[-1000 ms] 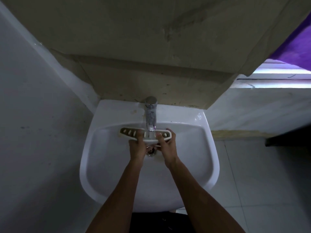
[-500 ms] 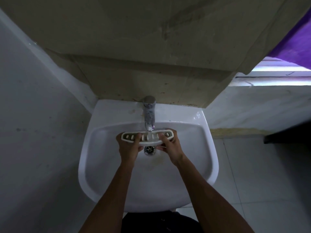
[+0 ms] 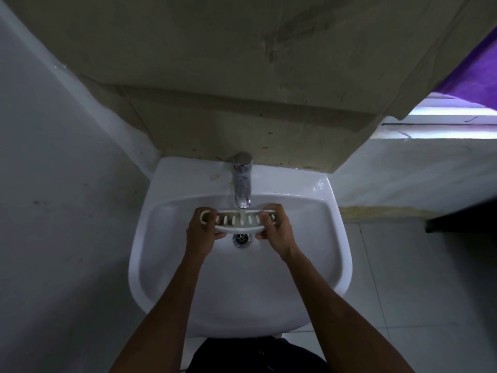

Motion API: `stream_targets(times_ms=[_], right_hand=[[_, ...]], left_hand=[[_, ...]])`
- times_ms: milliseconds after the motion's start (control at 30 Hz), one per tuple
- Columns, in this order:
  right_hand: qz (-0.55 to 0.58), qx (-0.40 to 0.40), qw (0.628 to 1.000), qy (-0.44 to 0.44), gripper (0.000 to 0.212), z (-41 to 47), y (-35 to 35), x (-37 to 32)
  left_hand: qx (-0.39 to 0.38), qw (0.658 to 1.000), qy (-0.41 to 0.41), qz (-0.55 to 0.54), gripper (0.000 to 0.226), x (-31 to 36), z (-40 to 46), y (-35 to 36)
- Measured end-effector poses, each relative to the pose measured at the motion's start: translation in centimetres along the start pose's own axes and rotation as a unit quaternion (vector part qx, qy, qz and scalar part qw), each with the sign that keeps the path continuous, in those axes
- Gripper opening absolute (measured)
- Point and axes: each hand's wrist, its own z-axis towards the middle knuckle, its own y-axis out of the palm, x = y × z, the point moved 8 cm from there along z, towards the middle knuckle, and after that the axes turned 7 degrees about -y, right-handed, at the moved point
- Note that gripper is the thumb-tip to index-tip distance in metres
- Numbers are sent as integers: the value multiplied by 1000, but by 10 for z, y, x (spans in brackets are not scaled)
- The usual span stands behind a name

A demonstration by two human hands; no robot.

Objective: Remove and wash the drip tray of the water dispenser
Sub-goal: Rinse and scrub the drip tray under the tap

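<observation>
A white slotted drip tray (image 3: 236, 221) is held level over the white sink (image 3: 333, 254), directly under the chrome tap (image 3: 242, 181). A thin stream of water falls from the spout onto the tray's middle. My left hand (image 3: 202, 230) grips the tray's left end, fingers curled over the far edge. At the right end my right hand (image 3: 277, 228) holds it the same way. The round drain (image 3: 241, 239) shows just below the tray.
A bare concrete wall rises behind the sink. A grey wall stands close on the left. On the right are a tiled floor, a dark ledge (image 3: 462, 219) and a purple cloth (image 3: 476, 68) at the top corner.
The tray has shifted right and levelled so it is centred under the tap. Both hands moved apart from the tray's middle to its two ends.
</observation>
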Motion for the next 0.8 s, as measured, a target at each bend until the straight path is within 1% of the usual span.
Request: stream_targets(times_ms=[100,167,300,400,467,600,733,800], right_hand=[[-12,-5,1000,-17,17,3,-1,-6],[-13,-5,1000,-17,20,5,-4,-8],[-28,-12,999,-24,24,7,-7,-11],[-8,-11,1000,-4,30,8,-9,-7],[9,-38,999,14,33,6,-7,-5],[68,-92,992,56,37,1,-1,-4],[129,-93,983,93,40,-2,-3,-1],[132,-92,983,91,39,-3,-5,-2]], left_hand=[[4,1000,11,7,11,-1,-2,-4],[1,1000,11,20,10,-4,-1,-8],[-32,997,6,64,25,-5,0,-2],[-40,997,-14,69,32,-4,1,3],[-47,996,-31,74,34,-3,2,4],[-66,996,-51,41,33,-2,2,-1],[-92,992,-85,-26,30,-10,-3,-5],[-89,993,-75,-12,29,-10,-5,-6]])
